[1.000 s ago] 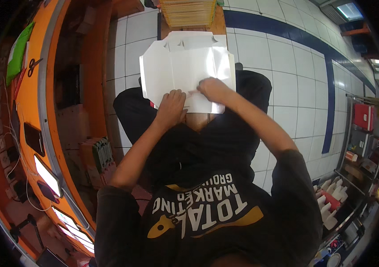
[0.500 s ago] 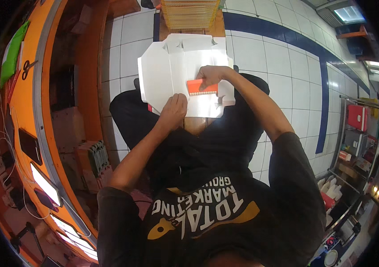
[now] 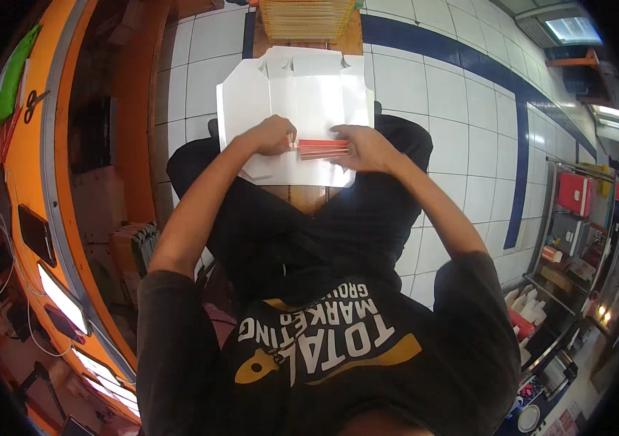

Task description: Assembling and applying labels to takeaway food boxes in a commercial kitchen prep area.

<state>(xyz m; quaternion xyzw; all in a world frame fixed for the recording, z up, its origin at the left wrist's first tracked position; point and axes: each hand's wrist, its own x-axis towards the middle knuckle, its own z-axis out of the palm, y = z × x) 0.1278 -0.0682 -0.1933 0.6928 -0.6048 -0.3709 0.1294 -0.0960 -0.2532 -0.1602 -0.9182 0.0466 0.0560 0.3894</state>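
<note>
A flat white die-cut cardboard sheet (image 3: pixel 316 94) with crease lines and cut flaps lies on a narrow wooden bench between my legs. Over its near half I hold a red folded card (image 3: pixel 324 147), whose pale and red edges show as layered strips. My right hand (image 3: pixel 369 149) is closed round the card's right end, thumb and fingers on either side. My left hand (image 3: pixel 271 135) is closed beside the card's left end. At its fingertips is a small reddish-and-white bit, too small to make out.
A stack of yellowish-edged sheets (image 3: pixel 308 20) stands at the bench's far end. Along the left runs an orange counter (image 3: pixel 33 156) with scissors (image 3: pixel 33 105), a dark phone (image 3: pixel 37 234) and a green packet (image 3: pixel 15 76). Shelves with a red box (image 3: pixel 575 193) stand at the right.
My left hand has lifted from the sheet's near edge and moved farther away, beside the red card. The card has turned, showing its layered edges; my right hand has moved to its right end.
</note>
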